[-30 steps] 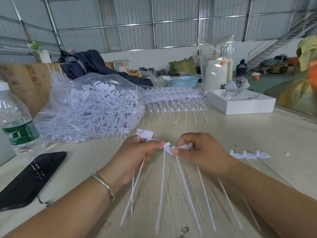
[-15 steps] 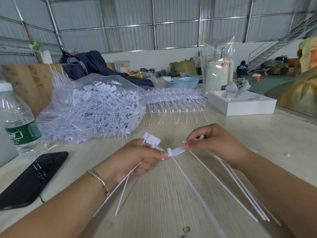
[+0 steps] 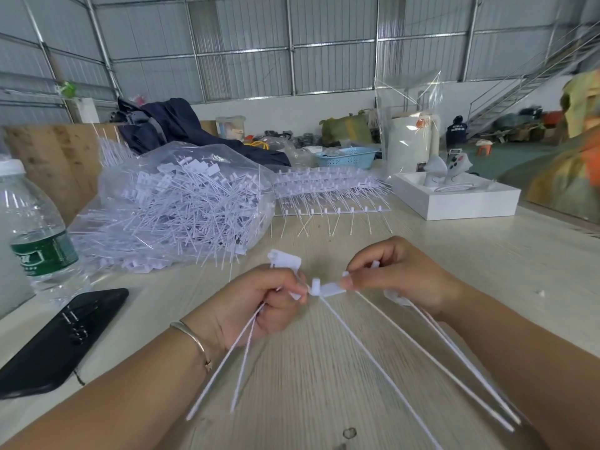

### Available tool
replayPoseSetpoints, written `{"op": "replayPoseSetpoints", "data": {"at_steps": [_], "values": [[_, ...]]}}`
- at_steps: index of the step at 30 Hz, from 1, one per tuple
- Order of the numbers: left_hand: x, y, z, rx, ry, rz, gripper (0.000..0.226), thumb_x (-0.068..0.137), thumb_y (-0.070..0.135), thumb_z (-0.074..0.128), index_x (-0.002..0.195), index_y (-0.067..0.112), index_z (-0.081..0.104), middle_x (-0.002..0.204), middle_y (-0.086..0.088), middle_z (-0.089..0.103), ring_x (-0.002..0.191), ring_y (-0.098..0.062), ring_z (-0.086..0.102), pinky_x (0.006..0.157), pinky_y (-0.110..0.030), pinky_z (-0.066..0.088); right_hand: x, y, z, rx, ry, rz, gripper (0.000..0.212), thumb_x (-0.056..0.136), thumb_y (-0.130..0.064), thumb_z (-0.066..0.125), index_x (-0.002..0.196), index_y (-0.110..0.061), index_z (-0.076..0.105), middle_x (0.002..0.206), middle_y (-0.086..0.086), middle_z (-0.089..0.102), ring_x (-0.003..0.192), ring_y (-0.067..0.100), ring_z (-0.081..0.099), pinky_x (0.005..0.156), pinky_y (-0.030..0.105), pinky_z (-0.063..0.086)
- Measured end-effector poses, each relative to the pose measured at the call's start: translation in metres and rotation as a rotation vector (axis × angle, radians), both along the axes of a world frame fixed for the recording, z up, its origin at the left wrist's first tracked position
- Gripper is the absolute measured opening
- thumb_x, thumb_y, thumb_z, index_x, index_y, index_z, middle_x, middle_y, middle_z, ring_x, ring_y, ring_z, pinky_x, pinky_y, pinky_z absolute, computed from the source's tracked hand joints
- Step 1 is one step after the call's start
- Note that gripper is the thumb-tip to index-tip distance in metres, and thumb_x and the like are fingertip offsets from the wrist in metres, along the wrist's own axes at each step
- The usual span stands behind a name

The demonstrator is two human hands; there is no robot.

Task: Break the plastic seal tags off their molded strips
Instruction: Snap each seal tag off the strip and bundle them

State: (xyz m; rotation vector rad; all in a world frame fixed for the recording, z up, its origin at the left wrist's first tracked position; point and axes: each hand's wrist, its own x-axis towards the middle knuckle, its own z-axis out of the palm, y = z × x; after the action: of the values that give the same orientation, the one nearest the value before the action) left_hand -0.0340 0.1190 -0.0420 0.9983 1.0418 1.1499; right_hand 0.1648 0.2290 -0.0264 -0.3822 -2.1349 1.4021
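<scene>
Head camera: since half a second ago, our hands have barely shifted over the pale tabletop (image 3: 422,254); the gap between them has narrowed a little, and the white flag above our left knuckles sits in the same place. Our left hand (image 3: 259,303) is curled closed around separated seal tags (image 3: 285,259), pinching near their heads while two thin tails trail down and toward us below the wrist. Our right hand (image 3: 399,277) is likewise closed, its thumb and forefinger pinching the molded strip (image 3: 328,289) at the tag head that lies between both hands; several long tails fan out from it toward our right forearm. Beyond our left hand lies a clear bag of loose tags (image 3: 175,209), and beyond both hands a stack of unbroken strips (image 3: 328,193). Left of our left forearm rest a black phone (image 3: 61,339) and a water bottle (image 3: 32,228). Past our right hand sits a white box (image 3: 461,203).
</scene>
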Motion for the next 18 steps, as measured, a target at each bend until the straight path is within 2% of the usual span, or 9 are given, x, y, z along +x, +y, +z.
{"op": "replayPoseSetpoints", "data": {"at_steps": [3,5,8,10,12,13,15,18], "values": [[0.002,0.008,-0.003,0.018,0.203,0.275,0.031,0.076,0.007,0.059,0.048,0.020,0.052,0.047,0.007,0.020,0.037,-0.007,0.014,0.036,-0.013,0.013,-0.002,-0.001,-0.005,0.082,0.047,-0.155,0.010,0.074,-0.007,0.080,0.066,-0.009,0.074,0.055,-0.003,0.057,0.053,0.006,0.046,0.055,0.017,0.036],[0.002,0.010,-0.006,0.000,0.307,0.412,0.042,0.079,0.006,0.056,0.041,0.021,0.049,0.048,0.005,0.021,0.039,-0.010,0.015,0.039,-0.015,0.014,-0.008,-0.005,-0.011,0.288,-0.005,-0.281,0.011,0.074,-0.018,0.081,0.066,-0.016,0.074,0.055,-0.003,0.058,0.052,0.007,0.046,0.055,0.022,0.035],[0.004,0.014,-0.009,0.019,0.425,0.586,0.043,0.074,0.007,0.060,0.038,0.022,0.043,0.046,0.003,0.026,0.037,-0.013,0.020,0.039,-0.015,0.017,-0.018,-0.013,-0.017,0.591,-0.091,-0.477,0.010,0.072,-0.033,0.077,0.067,-0.025,0.073,0.054,-0.006,0.059,0.053,0.009,0.051,0.055,0.023,0.038],[0.005,0.016,-0.010,0.068,0.549,0.689,0.039,0.072,0.008,0.063,0.044,0.021,0.040,0.046,0.003,0.029,0.039,-0.014,0.024,0.041,-0.018,0.020,-0.020,-0.015,-0.018,0.618,-0.131,-0.520,0.012,0.072,-0.037,0.075,0.066,-0.027,0.072,0.055,-0.005,0.059,0.056,0.011,0.053,0.056,0.024,0.039],[0.003,0.015,-0.010,0.120,0.814,0.791,0.036,0.072,0.011,0.064,0.048,0.018,0.037,0.042,0.009,0.031,0.038,-0.009,0.027,0.041,-0.022,0.023,-0.018,-0.013,-0.017,0.590,-0.149,-0.550,0.016,0.071,-0.040,0.076,0.062,-0.029,0.069,0.053,-0.006,0.056,0.053,0.010,0.050,0.054,0.024,0.037],[0.000,0.013,-0.009,0.124,0.901,0.817,0.038,0.073,0.012,0.064,0.048,0.018,0.036,0.040,0.011,0.031,0.036,-0.006,0.028,0.040,-0.019,0.023,-0.015,-0.010,-0.015,0.561,-0.130,-0.561,0.017,0.070,-0.041,0.077,0.061,-0.030,0.068,0.052,-0.007,0.055,0.051,0.009,0.048,0.052,0.023,0.035],[-0.006,0.011,-0.009,0.082,0.851,0.799,0.040,0.074,0.012,0.065,0.048,0.019,0.036,0.043,0.007,0.033,0.039,-0.009,0.029,0.040,-0.020,0.022,-0.008,-0.003,-0.012,0.473,-0.065,-0.562,0.021,0.072,-0.041,0.078,0.061,-0.026,0.069,0.049,-0.008,0.050,0.046,0.008,0.041,0.050,0.023,0.031],[-0.002,0.008,-0.009,-0.007,0.351,0.615,0.034,0.084,0.009,0.066,0.059,0.021,0.045,0.050,0.004,0.035,0.042,-0.011,0.032,0.042,-0.020,0.025,-0.005,0.004,-0.010,0.266,0.007,-0.492,0.024,0.078,-0.034,0.077,0.066,-0.016,0.067,0.050,-0.010,0.041,0.048,0.007,0.034,0.051,0.021,0.026]]}}
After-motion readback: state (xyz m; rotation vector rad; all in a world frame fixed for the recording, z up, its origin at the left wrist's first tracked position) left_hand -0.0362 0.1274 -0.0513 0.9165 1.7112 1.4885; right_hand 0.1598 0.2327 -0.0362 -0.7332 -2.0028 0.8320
